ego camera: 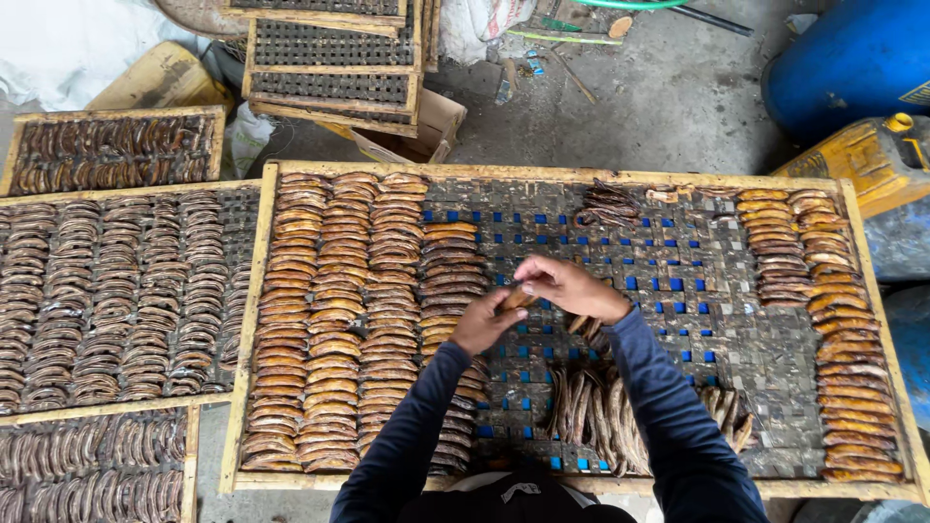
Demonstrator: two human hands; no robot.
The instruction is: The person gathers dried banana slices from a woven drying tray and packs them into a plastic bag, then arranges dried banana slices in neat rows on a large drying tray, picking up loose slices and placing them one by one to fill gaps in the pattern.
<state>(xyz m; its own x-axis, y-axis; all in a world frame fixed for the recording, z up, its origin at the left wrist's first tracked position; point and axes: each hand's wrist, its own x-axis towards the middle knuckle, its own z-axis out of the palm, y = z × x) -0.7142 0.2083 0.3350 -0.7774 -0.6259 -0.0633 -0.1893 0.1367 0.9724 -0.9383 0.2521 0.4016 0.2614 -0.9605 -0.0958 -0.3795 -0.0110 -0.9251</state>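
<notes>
A wooden-framed mesh tray (542,175) lies in front of me, with neat columns of brown dried banana pieces (334,320) on its left side and more columns (833,320) on its right. My left hand (481,322) and my right hand (570,288) meet over the tray's middle, both gripping one brown banana piece (517,297). Just below my right arm sits a loose heap of darker pieces (596,412). A smaller dark heap (608,203) lies near the tray's far edge.
Trays of darker dried pieces (116,291) lie to the left, one more (111,150) behind them. Empty mesh trays (329,58) are stacked at the top. A blue barrel (852,58) and a yellow jerrycan (867,160) stand at the right on the concrete floor.
</notes>
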